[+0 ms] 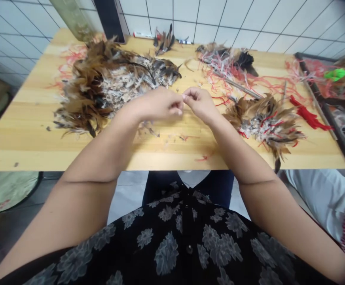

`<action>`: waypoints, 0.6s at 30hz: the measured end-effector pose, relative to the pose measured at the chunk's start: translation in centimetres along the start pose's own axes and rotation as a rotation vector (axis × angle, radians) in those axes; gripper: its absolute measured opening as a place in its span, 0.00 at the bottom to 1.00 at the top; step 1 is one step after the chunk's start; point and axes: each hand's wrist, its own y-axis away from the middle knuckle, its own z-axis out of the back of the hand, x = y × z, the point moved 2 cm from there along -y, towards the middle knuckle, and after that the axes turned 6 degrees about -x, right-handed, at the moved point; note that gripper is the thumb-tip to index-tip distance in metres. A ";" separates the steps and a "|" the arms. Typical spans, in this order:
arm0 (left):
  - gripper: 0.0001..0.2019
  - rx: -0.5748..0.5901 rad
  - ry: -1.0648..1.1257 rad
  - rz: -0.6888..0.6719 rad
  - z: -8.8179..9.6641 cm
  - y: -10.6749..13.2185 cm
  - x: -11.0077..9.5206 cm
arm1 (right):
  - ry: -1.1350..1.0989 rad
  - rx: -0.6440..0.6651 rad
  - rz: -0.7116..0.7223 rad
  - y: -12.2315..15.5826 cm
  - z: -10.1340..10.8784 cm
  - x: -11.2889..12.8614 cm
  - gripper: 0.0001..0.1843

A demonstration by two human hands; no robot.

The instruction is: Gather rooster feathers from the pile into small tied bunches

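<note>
My left hand (160, 105) and my right hand (199, 102) meet over the middle of a wooden table (21, 134), fingertips pinched together and nearly touching. What they pinch is too small to make out. A big heap of brown and white feathers (110, 81) lies just behind and left of my left hand. A smaller bunch of brown feathers tied with red string (264, 120) lies to the right of my right hand.
Red and white strings with thin sticks (234, 75) are strewn at the back right. A dark feather tuft (164, 41) and a marker (143, 35) lie by the tiled wall. A red strip (309, 114), black rods (326, 107) and a green object (335, 73) sit far right.
</note>
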 end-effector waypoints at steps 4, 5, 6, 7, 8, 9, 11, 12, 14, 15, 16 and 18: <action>0.16 -0.385 -0.153 0.352 3.9 1.7 2.6 | 0.112 -0.115 -0.059 0.5 -0.5 -2.3 0.11; 0.17 -0.445 -0.174 0.432 4.3 1.9 3.1 | 0.140 -0.131 -0.051 0.8 -0.6 -2.7 0.10; 0.19 -0.483 -0.183 0.498 4.4 2.0 3.6 | 0.161 -0.137 -0.013 1.1 -0.6 -3.0 0.08; 0.20 -0.497 -0.174 0.544 4.3 2.0 4.0 | 0.186 -0.145 0.035 1.4 -0.8 -3.2 0.07; 0.21 -0.488 -0.152 0.566 3.9 1.8 4.2 | 0.214 -0.151 0.090 1.6 -0.9 -3.2 0.07; 0.22 -0.468 -0.132 0.568 3.5 1.6 4.4 | 0.249 -0.154 0.138 1.8 -1.2 -3.3 0.08; 0.23 -0.398 -0.130 0.545 2.4 1.1 4.4 | 0.327 -0.138 0.190 2.2 -1.8 -3.2 0.10; 0.23 -0.359 -0.161 0.533 1.9 1.0 4.2 | 0.360 -0.113 0.194 2.4 -2.2 -3.0 0.11; 0.24 -0.298 -0.251 0.530 1.3 0.8 3.9 | 0.402 -0.063 0.187 2.7 -2.8 -2.7 0.13; 0.23 -0.284 -0.280 0.536 1.1 0.8 3.8 | 0.416 -0.043 0.181 2.8 -3.0 -2.4 0.13; 0.22 -0.284 -0.295 0.542 1.0 0.8 3.8 | 0.426 -0.030 0.174 2.9 -3.1 -2.2 0.14; 0.17 -0.319 -0.289 0.547 1.0 0.8 4.2 | 0.441 -0.011 0.157 3.1 -3.1 -1.6 0.15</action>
